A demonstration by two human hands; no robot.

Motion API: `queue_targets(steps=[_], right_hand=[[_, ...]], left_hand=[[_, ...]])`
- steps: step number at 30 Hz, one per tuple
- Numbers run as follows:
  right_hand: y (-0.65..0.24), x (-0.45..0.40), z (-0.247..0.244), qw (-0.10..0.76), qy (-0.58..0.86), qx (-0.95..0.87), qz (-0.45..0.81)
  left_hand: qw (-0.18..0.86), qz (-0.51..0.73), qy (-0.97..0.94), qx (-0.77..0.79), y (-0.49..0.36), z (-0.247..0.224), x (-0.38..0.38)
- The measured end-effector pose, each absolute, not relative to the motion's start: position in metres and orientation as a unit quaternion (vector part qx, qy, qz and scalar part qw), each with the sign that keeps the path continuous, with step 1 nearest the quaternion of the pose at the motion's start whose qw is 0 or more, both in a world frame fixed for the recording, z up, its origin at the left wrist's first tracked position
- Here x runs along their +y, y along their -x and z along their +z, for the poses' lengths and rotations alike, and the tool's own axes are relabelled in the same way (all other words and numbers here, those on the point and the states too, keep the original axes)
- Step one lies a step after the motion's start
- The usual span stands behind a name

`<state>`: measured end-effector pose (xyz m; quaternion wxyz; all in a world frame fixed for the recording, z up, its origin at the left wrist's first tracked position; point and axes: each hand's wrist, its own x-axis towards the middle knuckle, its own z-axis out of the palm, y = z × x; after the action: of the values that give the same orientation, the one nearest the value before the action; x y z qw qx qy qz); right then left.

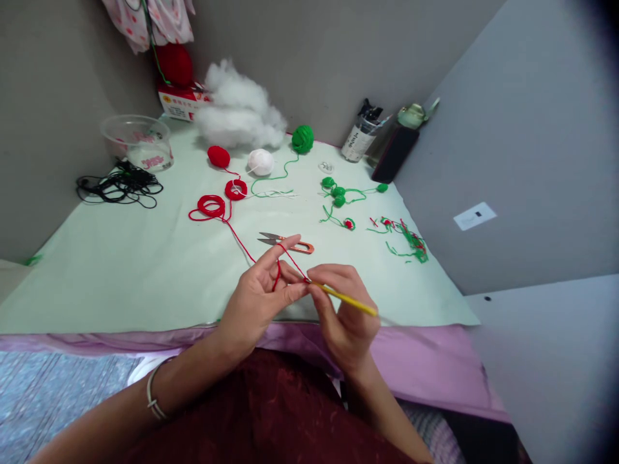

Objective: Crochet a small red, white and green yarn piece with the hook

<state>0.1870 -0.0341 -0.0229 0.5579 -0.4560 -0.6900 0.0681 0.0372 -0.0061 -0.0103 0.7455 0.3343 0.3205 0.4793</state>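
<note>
My left hand (264, 290) has red yarn (240, 241) looped round its raised index finger, and its thumb pinches the yarn near the hook tip. The strand runs back to red yarn coils (211, 206) on the table. My right hand (345, 309) grips a yellow crochet hook (351, 301), whose tip meets the red yarn between both hands. Any small piece of stitching there is mostly hidden by the fingertips. Just beyond my left index finger lie snips with orange handles (304, 247), blades pointing left.
Red (218, 156), white (261, 162) and green (302, 139) yarn balls lie behind, near white stuffing (236, 109). Black cord (120, 183) and a clear tub (138, 142) are left. Green pieces (338, 192), yarn scraps (416, 243), a pen cup (358, 138) and a dark phone-like object (395, 153) stand right.
</note>
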Motion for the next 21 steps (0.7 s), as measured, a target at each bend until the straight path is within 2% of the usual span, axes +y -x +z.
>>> queue_targets(steps=[2, 4, 8, 11, 13, 15, 18, 21], right_hand=[[-0.183, -0.035, -0.03, 0.539, 0.462, -0.702, -0.047], [-0.181, -0.035, -0.033, 0.572, 0.46, -0.676, -0.065], [-0.182, -0.031, -0.025, 0.658, 0.433, -0.598, 0.149], [-0.188, -0.028, -0.017, 0.666, 0.406, -0.548, 0.303], [-0.192, -0.029, -0.013, 0.656, 0.409, -0.54, 0.333], [-0.194, -0.033, -0.012, 0.637, 0.424, -0.577, 0.286], [-0.195, -0.039, -0.012, 0.566, 0.425, -0.697, 0.112], [-0.193, -0.041, -0.015, 0.474, 0.41, -0.778, -0.037]], left_hand=[[0.739, 0.485, -0.338, 0.323, -0.038, -0.014, -0.007], [0.756, 0.47, -0.33, 0.315, -0.038, -0.015, -0.007], [0.791, 0.438, -0.305, 0.298, -0.036, -0.01, -0.006], [0.793, 0.436, -0.295, 0.307, -0.034, -0.005, -0.005], [0.78, 0.439, -0.308, 0.321, -0.032, -0.005, -0.004], [0.755, 0.457, -0.337, 0.328, -0.032, -0.008, -0.003], [0.712, 0.494, -0.377, 0.329, -0.031, -0.014, -0.001], [0.715, 0.495, -0.369, 0.327, -0.032, -0.014, -0.001]])
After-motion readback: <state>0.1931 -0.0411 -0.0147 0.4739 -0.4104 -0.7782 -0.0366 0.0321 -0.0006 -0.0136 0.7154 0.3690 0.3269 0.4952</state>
